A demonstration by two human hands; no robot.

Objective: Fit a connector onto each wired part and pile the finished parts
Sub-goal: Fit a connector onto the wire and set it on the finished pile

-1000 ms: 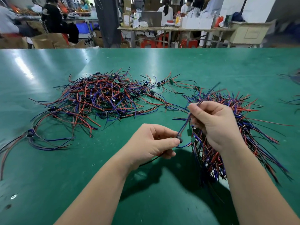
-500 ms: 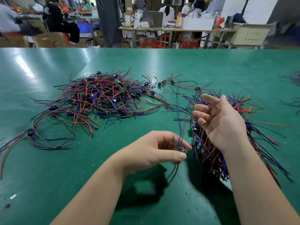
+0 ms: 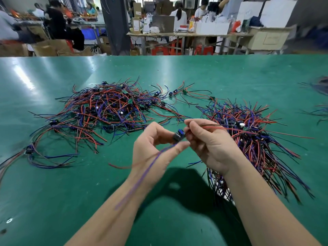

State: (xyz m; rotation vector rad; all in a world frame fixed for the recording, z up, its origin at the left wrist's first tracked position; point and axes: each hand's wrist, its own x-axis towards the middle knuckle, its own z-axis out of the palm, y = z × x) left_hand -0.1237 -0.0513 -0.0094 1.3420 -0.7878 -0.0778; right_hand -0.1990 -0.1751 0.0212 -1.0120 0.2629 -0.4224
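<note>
My left hand (image 3: 152,148) pinches a small black and blue connector part (image 3: 178,136) above the green table (image 3: 230,77); its blue and red wires trail blurred down across my left forearm. My right hand (image 3: 211,144) meets it from the right and pinches red and black wires (image 3: 223,127) that run off to the right. A loose heap of red, blue and black wired parts (image 3: 110,110) lies to the left. A denser pile of wired parts (image 3: 252,139) lies under and beyond my right hand.
A few stray wired parts (image 3: 30,151) lie at the left edge, more wires (image 3: 319,89) at the far right. Beyond the table's far edge are people, cardboard boxes and a cluttered workbench (image 3: 186,34).
My left hand rose with the connector part. My right hand, open over the right pile half a second ago, now pinches wires and has come against the left hand.
</note>
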